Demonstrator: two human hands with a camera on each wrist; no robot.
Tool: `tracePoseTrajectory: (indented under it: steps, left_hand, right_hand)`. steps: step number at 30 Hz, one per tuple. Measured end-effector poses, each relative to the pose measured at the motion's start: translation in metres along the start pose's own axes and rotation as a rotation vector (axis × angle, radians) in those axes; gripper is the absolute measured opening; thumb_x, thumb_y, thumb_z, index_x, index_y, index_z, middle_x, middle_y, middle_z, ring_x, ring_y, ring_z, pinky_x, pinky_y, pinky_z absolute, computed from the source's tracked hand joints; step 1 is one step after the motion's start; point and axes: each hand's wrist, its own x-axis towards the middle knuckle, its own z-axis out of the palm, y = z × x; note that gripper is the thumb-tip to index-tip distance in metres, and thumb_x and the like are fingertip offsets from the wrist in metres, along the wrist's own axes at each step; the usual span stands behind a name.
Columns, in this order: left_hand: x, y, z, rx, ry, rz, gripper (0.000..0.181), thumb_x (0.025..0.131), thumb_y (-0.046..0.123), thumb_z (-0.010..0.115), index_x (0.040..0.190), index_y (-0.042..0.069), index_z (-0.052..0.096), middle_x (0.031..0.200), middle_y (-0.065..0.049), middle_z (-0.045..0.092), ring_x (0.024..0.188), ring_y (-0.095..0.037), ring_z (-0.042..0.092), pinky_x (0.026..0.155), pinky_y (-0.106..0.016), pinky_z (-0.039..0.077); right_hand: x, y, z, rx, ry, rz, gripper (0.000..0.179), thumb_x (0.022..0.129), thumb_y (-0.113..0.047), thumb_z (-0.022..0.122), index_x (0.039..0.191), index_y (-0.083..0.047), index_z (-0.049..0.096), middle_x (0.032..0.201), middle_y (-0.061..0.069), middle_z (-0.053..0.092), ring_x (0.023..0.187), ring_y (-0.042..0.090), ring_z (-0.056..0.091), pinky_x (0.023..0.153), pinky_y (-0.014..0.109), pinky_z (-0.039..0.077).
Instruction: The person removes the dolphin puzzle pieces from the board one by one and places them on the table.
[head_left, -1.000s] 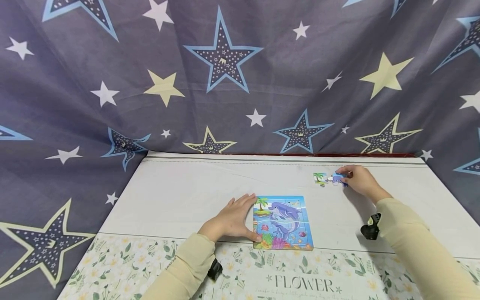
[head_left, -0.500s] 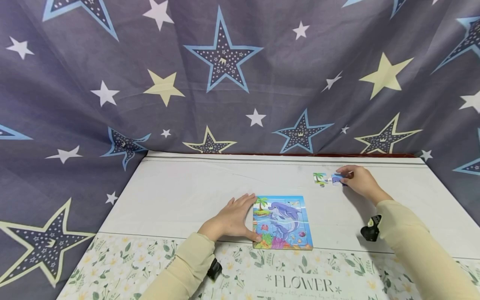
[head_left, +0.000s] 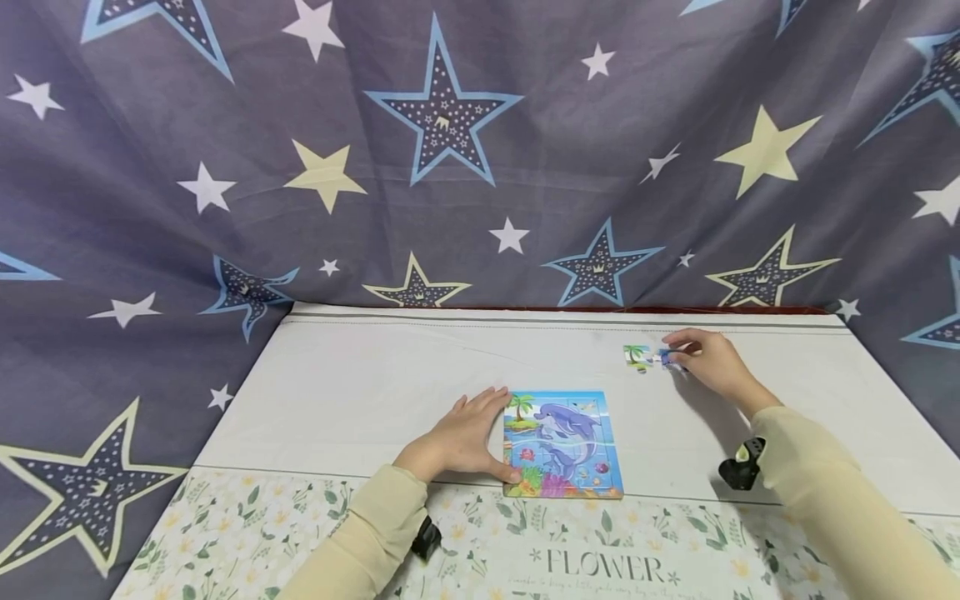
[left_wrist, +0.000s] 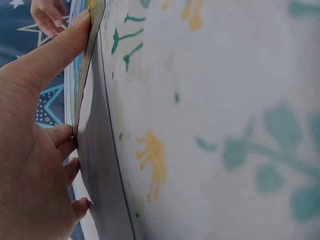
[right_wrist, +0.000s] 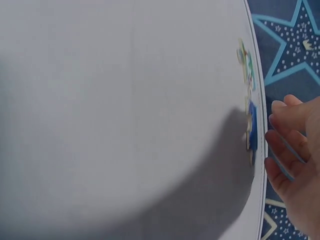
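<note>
Blue-edged and nr square, the dolphin board (head_left: 566, 442) lies flat on the white cloth (head_left: 360, 367), its near edge abt on the line where the floral print (head_left: 247, 517) starts. No real long axis to it. L hand (head_left: 461, 437) is at its left side: spread wide, thumb on the lower L corner, forefinger at the upper L one, spanning that edge rather than clenching anything. L wrist view agrees: thumb over the rim, other fingers alongside.

R hand (head_left: 708, 365) is beyond & right of the dolphin board, well apart from it, over the far part of the white cloth. Its fingers are loosely bent, thumb & forefinger parted. Blue piece (right_wrist: 253, 127) lies just under those fingertips; in the R wrist view a pale strip of cloth shows btwn tips & piece, so no pinch that I can see. Head view has the thumb covering part of it, so full outline & exact tilt = can't tell.

Key relation, IMO: palm-tree piece (head_left: 636, 355) lies just L of the blue piece, the two making a short row w/ its long axis L–R, approx parallel to the cloth's far edge. R hand reaches over that row from its right end, so blue is nearer, palm-tree farther. L hand is well off from both. Whether they interlock or merely sit side by side: too small to tell.
</note>
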Motion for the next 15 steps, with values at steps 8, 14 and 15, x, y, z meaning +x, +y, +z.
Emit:
tracePoseTrajectory:
  steps: [8,14,15]
  left_hand:
    - [0.0,0.0,-0.001,-0.007,-0.002,-0.007,0.12,0.066,0.058,0.086,0.157,0.008,0.025,0.163,-0.007,0.021,0.151,-0.024,0.014,0.122,-0.05,0.007]
    - [0.0,0.001,-0.002,-0.008,-0.001,-0.004,0.12,0.066,0.058,0.086,0.157,0.009,0.024,0.163,-0.007,0.021,0.15,-0.025,0.014,0.122,-0.051,0.007]
    - [0.0,0.001,-0.001,-0.006,-0.002,-0.004,0.12,0.067,0.058,0.086,0.158,0.009,0.024,0.163,-0.007,0.021,0.151,-0.025,0.014,0.122,-0.051,0.007]
  right_hand:
    - [-0.008,-0.021,0.01,0.037,-0.055,-0.053,0.023,0.092,-0.004,0.069,0.114,0.003,0.068,0.106,0.019,0.07,0.092,0.034,0.065,0.079,0.042,0.051]
    - [-0.017,-0.036,0.019,0.085,-0.09,-0.11,0.021,0.09,-0.002,0.07,0.111,0.004,0.069,0.102,0.017,0.071,0.087,0.027,0.065,0.075,0.031,0.053]
    - [-0.019,-0.038,0.02,0.091,-0.089,-0.119,0.021,0.09,-0.001,0.07,0.11,0.004,0.069,0.101,0.017,0.071,0.086,0.027,0.066,0.074,0.03,0.053]
